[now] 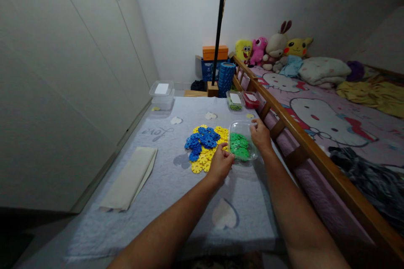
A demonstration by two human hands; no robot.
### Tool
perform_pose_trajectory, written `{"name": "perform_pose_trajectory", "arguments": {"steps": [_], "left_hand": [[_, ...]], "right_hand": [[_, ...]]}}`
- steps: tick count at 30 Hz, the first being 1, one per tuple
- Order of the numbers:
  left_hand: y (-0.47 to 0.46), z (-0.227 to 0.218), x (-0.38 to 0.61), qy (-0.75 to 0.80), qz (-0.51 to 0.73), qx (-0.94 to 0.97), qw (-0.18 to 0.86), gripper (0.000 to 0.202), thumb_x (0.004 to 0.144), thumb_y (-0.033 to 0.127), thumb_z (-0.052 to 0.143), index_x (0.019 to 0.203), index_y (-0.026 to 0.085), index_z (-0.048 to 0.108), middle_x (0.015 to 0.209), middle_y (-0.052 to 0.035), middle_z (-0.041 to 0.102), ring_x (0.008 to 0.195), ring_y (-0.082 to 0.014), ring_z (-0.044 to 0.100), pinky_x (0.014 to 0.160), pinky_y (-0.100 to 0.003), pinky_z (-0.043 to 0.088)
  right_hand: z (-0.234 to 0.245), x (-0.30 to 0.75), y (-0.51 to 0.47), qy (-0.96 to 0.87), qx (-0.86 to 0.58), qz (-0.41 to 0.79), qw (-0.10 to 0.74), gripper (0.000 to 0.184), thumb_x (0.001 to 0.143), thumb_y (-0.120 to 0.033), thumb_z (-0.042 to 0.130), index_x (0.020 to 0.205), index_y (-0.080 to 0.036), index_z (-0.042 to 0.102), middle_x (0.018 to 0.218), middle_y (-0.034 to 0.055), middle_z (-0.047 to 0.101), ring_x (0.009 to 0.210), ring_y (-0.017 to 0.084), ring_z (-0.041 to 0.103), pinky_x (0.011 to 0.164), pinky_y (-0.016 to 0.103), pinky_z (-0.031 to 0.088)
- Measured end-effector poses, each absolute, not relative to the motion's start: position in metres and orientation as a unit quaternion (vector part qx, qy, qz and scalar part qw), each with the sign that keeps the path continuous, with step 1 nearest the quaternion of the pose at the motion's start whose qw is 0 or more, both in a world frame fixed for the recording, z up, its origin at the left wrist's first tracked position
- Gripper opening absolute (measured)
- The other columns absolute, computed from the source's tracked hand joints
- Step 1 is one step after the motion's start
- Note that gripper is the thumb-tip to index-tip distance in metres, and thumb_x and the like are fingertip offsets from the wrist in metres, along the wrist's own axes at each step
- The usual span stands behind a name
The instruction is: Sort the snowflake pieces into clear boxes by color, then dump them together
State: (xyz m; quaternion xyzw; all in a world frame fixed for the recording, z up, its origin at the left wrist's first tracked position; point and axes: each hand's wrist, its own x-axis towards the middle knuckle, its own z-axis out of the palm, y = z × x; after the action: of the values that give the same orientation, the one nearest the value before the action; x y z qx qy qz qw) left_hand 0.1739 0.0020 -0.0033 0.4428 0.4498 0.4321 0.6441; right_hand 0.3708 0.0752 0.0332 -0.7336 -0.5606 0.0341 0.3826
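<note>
A clear plastic container (243, 127) with green flower-shaped plastic pieces (240, 145) inside is held between my two hands, slightly tilted. My left hand (221, 162) pinches its near left corner. At the far right side, my right hand (261, 134) grips the rim with closed fingers. Just left of the container lies a pile of yellow flower-shaped pieces (198, 166), with blue flower-shaped pieces (208, 137) heaped on top. Part of the yellow pile is hidden behind my left hand and the container.
Stacked clear containers (162, 92) stand at the table's far left. A container of green bits (235, 101) and a red-filled container (251, 99) sit far right. Folded cream cloth (131, 178) lies at left. A wooden bed rail (284, 134) borders the table's right side.
</note>
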Motion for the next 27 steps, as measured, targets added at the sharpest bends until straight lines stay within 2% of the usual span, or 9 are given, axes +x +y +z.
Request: {"name": "perform_pose_trajectory", "arguments": {"steps": [4,8,12,16,22,27], "left_hand": [[0.0,-0.004,0.174,0.427,0.435,0.432,0.665,0.067,0.071,0.022,0.072,0.134,0.02,0.049,0.066,0.0092,0.054,0.056,-0.0109,0.053,0.054,-0.022,0.037],[0.001,-0.005,0.173,0.422,0.442,0.422,0.67,0.072,0.069,0.021,0.069,0.138,0.017,0.047,0.064,0.0102,0.052,0.055,-0.0106,0.051,0.054,-0.021,0.037],[0.002,-0.007,0.172,0.423,0.436,0.423,0.673,0.071,0.069,0.021,0.067,0.137,0.017,0.048,0.061,0.0111,0.05,0.051,-0.0093,0.047,0.053,-0.021,0.035],[0.003,-0.01,0.172,0.412,0.434,0.418,0.684,0.073,0.069,0.022,0.067,0.139,0.017,0.048,0.062,0.0109,0.051,0.049,-0.0093,0.045,0.05,-0.021,0.032],[0.003,-0.008,0.172,0.397,0.428,0.412,0.699,0.08,0.066,0.023,0.069,0.143,0.017,0.048,0.062,0.0103,0.051,0.05,-0.0099,0.047,0.049,-0.021,0.032],[0.007,-0.002,0.168,0.365,0.401,0.404,0.737,0.096,0.061,0.02,0.07,0.152,0.019,0.04,0.06,0.0121,0.049,0.047,-0.0089,0.045,0.049,-0.022,0.029]], "right_hand": [[0.045,0.363,0.064,-0.574,-0.709,0.028,0.41,0.045,0.088,-0.032,0.047,0.125,-0.016,0.065,0.082,0.0064,0.07,0.076,0.025,0.064,0.08,0.035,0.048],[0.045,0.358,0.057,-0.579,-0.682,0.05,0.444,0.053,0.084,-0.033,0.05,0.133,-0.015,0.06,0.089,0.008,0.076,0.086,0.027,0.069,0.088,0.038,0.051],[0.037,0.362,0.054,-0.54,-0.715,0.095,0.432,0.052,0.08,-0.035,0.057,0.127,-0.014,0.063,0.098,0.0127,0.078,0.091,0.029,0.07,0.089,0.041,0.052],[0.033,0.368,0.047,-0.548,-0.709,0.139,0.421,0.054,0.08,-0.038,0.06,0.129,-0.017,0.063,0.092,0.0071,0.075,0.081,0.024,0.067,0.081,0.037,0.051],[0.039,0.37,0.033,-0.552,-0.66,0.196,0.471,0.057,0.086,-0.043,0.062,0.138,-0.019,0.058,0.075,-0.0019,0.066,0.066,0.017,0.058,0.067,0.029,0.045],[0.037,0.371,0.029,-0.55,-0.618,0.244,0.505,0.059,0.089,-0.047,0.063,0.141,-0.022,0.056,0.088,0.0011,0.072,0.077,0.019,0.064,0.075,0.031,0.049]]}}
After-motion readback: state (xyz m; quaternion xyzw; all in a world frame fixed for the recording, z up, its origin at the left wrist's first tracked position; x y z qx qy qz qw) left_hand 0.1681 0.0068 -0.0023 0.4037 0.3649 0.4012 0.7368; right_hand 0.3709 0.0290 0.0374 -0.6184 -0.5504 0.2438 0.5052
